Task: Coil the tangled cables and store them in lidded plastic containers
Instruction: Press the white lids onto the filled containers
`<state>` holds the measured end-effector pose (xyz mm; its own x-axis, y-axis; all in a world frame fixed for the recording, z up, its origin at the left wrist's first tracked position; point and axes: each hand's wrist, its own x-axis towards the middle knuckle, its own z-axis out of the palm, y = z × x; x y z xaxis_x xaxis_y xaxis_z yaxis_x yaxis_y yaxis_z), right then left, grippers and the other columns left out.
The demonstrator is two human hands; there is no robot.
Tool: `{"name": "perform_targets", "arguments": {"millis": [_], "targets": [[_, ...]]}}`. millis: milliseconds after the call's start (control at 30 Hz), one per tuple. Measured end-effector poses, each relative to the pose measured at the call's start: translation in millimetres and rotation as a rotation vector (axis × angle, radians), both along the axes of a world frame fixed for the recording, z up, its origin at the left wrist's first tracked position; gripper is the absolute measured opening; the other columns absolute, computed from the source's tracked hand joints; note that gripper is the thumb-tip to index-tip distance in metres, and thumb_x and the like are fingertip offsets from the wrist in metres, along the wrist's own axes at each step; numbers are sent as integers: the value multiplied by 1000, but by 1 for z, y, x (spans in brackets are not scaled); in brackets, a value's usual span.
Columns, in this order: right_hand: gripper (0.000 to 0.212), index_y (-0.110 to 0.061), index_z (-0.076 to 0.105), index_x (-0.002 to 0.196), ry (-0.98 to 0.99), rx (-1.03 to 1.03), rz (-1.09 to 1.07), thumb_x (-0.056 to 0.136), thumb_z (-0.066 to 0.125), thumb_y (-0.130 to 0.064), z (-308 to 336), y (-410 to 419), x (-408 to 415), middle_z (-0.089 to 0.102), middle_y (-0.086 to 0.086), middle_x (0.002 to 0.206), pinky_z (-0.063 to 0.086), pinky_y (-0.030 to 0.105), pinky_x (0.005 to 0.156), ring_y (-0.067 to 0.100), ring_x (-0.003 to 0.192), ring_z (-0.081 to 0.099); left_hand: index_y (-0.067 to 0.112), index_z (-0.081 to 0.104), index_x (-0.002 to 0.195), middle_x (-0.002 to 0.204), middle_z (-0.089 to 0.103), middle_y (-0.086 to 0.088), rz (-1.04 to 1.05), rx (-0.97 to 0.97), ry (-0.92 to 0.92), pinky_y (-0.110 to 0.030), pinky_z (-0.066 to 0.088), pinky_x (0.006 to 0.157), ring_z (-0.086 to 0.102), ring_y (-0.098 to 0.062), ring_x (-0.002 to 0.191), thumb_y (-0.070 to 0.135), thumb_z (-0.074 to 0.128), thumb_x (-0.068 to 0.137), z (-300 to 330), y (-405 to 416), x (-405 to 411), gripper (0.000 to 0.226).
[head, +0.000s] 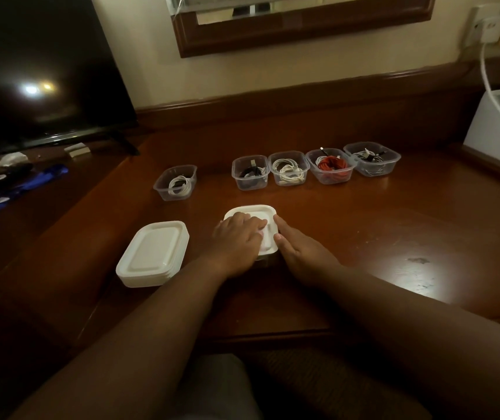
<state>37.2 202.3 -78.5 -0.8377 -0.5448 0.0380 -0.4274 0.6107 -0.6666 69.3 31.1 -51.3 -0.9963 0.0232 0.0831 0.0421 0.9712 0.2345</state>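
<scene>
Head view: the left hand [236, 242] presses flat on a white lid [250, 214] over a container that is mostly hidden beneath; the right hand [298, 253] lies with relaxed, straight fingers against the lid's right edge. Uneven pressure could leave a corner unseated, though the seal probably can't be judged here. Spare lids [153, 254] sit just left of the left hand; five open containers [288, 172] of coiled cables lie beyond the fingertips.

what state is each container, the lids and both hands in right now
near container: lid on, mostly hidden
white lid: pressed by both hands
left hand: flat on lid
right hand: fingers straight along lid edge
five far containers: open, each holding cable
lid stack: unused, left of hands
</scene>
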Motion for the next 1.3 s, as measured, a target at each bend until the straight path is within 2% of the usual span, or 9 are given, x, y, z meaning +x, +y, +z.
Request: {"name": "perform_targets", "arguments": {"millis": [133,300,367,533,667,900,1033,1167,1300], "targets": [[58,-26,5,159,63,85,24,107,25,-42,-1,-1,-1,18,0,164,24,39,117,22,148,25,39,27,150,166,-2,-10,51,35,-104,-46,-7,121,-9,-28,153,31,24,106,-3,-2,-3,44],[58,-21,2,159,118,148,30,107,23,-38,-1,-4,-1,20,5,164,28,38,116,23,146,29,32,35,146,157,30,-4,71,77,-58,-45,15,122,23,-24,146,31,29,105,1,-3,-6,41],[59,-20,3,159,125,148,32,107,23,-37,-1,-4,-1,21,6,164,29,38,115,24,145,31,28,31,150,158,31,-5,112,-10,-52,-44,21,120,28,-25,143,41,28,105,4,-1,-9,47],[59,-19,4,159,130,130,49,107,25,-37,1,-2,-1,22,7,163,27,35,115,23,145,31,33,15,156,160,20,-8,127,-269,-98,-55,1,121,15,-30,147,54,22,102,10,3,-21,58],[60,-21,3,159,115,128,59,106,26,-40,-1,-1,-5,24,7,163,27,38,116,24,144,32,25,14,158,167,-11,-2,68,-149,-155,-47,-10,120,-14,-20,152,48,25,104,5,1,-29,59],[64,-23,1,158,88,105,77,105,32,-42,1,0,-7,30,6,160,24,37,114,23,142,35,38,4,157,165,12,-1,37,-145,-124,-46,13,120,10,-23,151,46,29,102,5,-5,-38,61],[72,-22,2,159,111,83,85,97,26,-51,0,0,-5,37,6,157,27,38,111,21,138,40,40,15,155,155,27,-4,35,-209,-78,-45,21,114,24,-25,141,45,29,100,7,-2,-44,57],[78,-20,-1,159,146,109,78,91,18,-53,-9,-3,-8,45,7,150,29,40,109,20,131,44,43,14,155,162,18,-3,21,-132,-141,-48,3,122,11,-24,151,41,29,100,3,-6,-51,57],[72,-22,-4,158,141,132,75,98,20,-52,-10,-3,-9,42,8,152,26,40,112,20,135,41,29,10,158,167,-2,-6,-33,-134,-263,-52,-5,120,-10,-26,153,25,28,107,15,-6,-48,55]]}}
